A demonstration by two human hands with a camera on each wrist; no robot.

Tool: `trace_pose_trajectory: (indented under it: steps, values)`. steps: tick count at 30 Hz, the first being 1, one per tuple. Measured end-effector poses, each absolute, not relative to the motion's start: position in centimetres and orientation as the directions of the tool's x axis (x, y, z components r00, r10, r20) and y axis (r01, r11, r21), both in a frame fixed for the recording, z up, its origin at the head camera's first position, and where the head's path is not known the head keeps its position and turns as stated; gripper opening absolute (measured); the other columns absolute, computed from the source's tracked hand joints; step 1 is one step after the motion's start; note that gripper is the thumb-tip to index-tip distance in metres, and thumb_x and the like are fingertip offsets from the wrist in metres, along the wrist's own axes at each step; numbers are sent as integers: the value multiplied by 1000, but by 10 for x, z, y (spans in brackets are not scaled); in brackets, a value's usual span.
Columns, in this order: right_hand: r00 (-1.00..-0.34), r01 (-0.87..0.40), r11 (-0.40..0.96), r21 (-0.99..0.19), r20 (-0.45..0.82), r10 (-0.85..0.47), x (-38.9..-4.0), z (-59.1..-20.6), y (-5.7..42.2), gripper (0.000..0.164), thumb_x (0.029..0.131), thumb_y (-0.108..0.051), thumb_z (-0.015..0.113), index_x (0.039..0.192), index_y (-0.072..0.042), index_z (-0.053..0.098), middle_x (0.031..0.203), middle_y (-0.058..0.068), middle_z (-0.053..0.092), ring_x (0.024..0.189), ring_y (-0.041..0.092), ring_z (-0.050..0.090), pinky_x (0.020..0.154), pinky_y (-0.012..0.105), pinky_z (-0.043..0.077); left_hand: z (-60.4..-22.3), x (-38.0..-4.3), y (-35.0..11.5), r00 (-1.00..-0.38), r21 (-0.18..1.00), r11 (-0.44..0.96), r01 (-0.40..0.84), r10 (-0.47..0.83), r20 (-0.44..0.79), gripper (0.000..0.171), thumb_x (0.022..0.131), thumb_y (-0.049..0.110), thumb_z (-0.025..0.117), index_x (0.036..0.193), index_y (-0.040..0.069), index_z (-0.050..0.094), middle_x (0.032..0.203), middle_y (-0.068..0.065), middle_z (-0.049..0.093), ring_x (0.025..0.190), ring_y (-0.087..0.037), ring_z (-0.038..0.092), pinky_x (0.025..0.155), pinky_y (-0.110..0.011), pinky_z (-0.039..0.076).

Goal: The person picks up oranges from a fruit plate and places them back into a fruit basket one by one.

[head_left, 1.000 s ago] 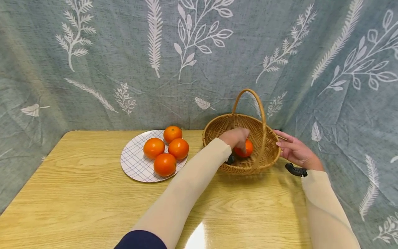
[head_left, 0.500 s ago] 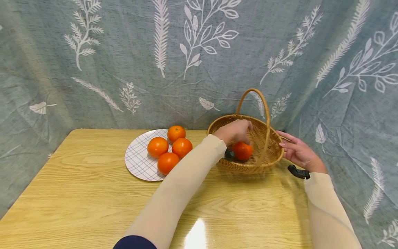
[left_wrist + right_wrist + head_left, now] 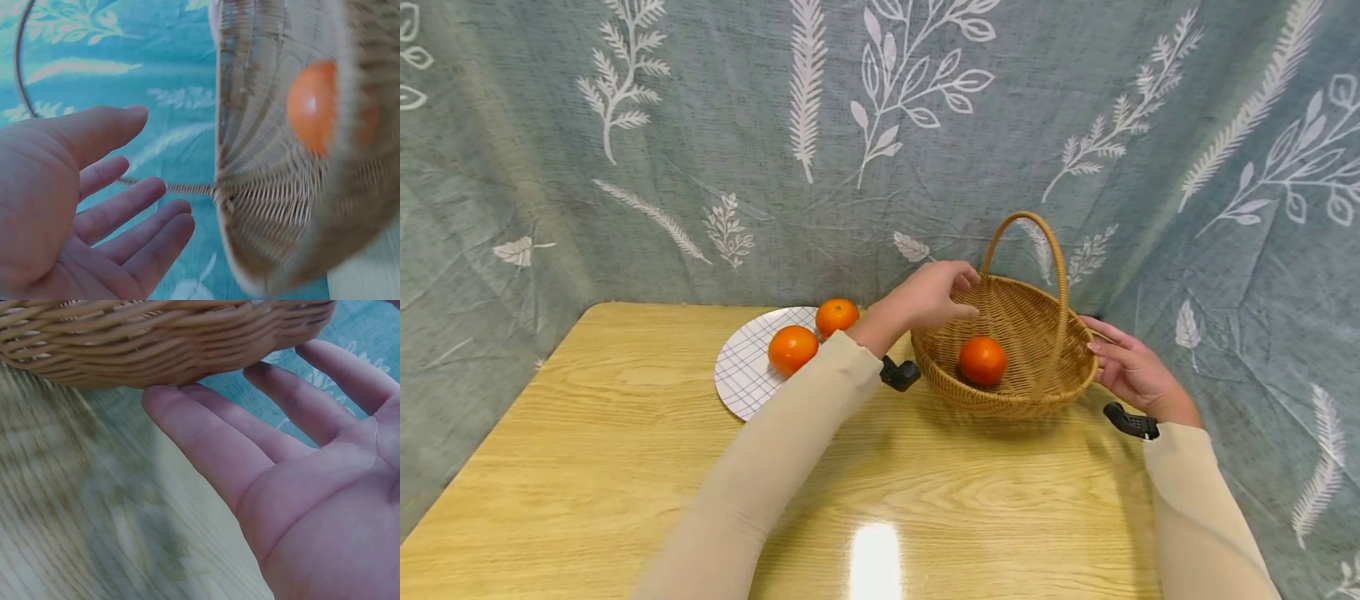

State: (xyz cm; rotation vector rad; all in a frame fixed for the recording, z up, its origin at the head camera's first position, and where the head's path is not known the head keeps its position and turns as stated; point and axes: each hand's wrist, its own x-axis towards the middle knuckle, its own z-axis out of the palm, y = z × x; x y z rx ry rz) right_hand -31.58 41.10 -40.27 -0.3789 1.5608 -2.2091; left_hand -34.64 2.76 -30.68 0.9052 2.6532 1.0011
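Note:
A wicker basket [image 3: 1000, 402] with a tall arched handle stands at the back right of the table, tilted towards me. Inside lies one orange [image 3: 982, 361], apart from both hands. My left hand [image 3: 931, 296] hovers at the basket's left rim, fingers loosely bent and nothing between them; the left wrist view shows its bare palm. At the basket's right side, my right hand [image 3: 1138, 379] touches the wicker with nearly straight fingers [image 3: 206, 434]. A round checked plate [image 3: 739, 367] stands left of the basket. Two oranges [image 3: 793, 350] show on it; my left forearm hides part of the plate.
The wooden table [image 3: 587, 467] reaches back to a grey-green leaf-patterned curtain [image 3: 715, 125], which also hangs close along the right side. Black wrist devices [image 3: 900, 373] are worn on both wrists.
My left hand has let go of the orange inside the basket, lifted out and moved left to the rim. The right hand has stayed at the basket's side. The head view has shifted slightly.

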Motion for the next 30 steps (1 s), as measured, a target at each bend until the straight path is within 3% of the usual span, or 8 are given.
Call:
trace_pose_trajectory:
  steps: [6,12,16,24,30]
  values:
    - [-914,144,-315,-938,-4,-407,-313,-403,409,65,109,-2,41,166,-8,8,131,2,69,109,20,72,88,35,62,-315,-332,-12,-850,660,601,451,516,111,46,99,29,70,140,14,56,142,-8,60,132,-26,57,108,-41,49]
    - [-925,109,-340,-934,30,-379,-313,-408,409,56,110,-2,37,163,-9,22,123,4,72,98,21,75,82,34,63,-329,-319,-49,-876,697,579,424,457,153,45,99,26,71,139,11,58,144,-9,60,136,-27,56,113,-41,47]
    - [-924,93,-354,-931,52,-379,-312,-411,408,54,110,-1,37,163,-8,25,125,4,71,101,21,74,82,34,63,-338,-312,-75,-888,692,585,423,422,186,41,99,24,70,136,10,60,141,-9,62,134,-31,57,113,-43,47]
    - [-907,86,-350,-933,72,-415,-311,-415,405,63,110,0,36,166,-6,7,132,3,68,107,20,73,84,33,62,-359,-301,-125,-920,696,611,376,338,201,42,99,21,69,138,6,60,141,-15,60,133,-39,55,112,-53,46]
    - [-898,61,-334,-941,94,-430,-310,-418,405,65,110,1,36,166,-7,3,136,2,64,110,19,72,83,33,63,-382,-301,-150,-932,645,676,356,303,196,50,100,25,69,144,5,55,148,-16,52,137,-41,50,113,-58,44]
